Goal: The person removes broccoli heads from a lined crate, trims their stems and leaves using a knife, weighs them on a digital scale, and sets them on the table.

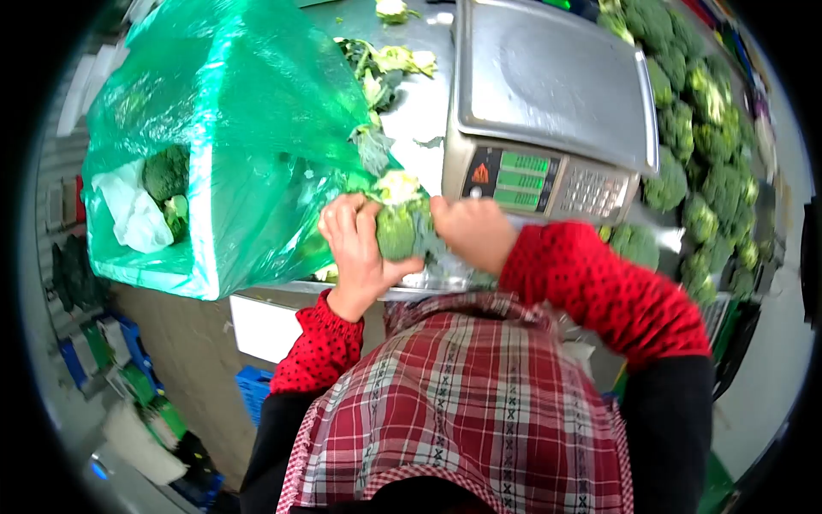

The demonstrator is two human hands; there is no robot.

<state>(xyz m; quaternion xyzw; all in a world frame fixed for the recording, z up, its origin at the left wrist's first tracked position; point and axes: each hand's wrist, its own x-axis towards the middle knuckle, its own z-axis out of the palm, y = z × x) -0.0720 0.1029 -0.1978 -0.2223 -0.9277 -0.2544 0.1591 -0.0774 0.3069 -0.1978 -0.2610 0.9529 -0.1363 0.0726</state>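
My left hand [353, 250] grips a broccoli head [397, 230] close to the table's front edge. Its pale cut stem end points away from me, and its light green stalks face up. My right hand [475, 233] is closed in a fist right beside the broccoli. Whatever that fist holds, if anything, is hidden. Dark green leaf scraps [372, 147] lie just beyond my hands, some with pale stubs.
A large green plastic bag [257, 128] stands open at the left, with broccoli [168, 174] and white plastic inside. A metal weighing scale [548, 77] with a lit display sits right of centre. Many broccoli heads [719, 184] are piled at the far right.
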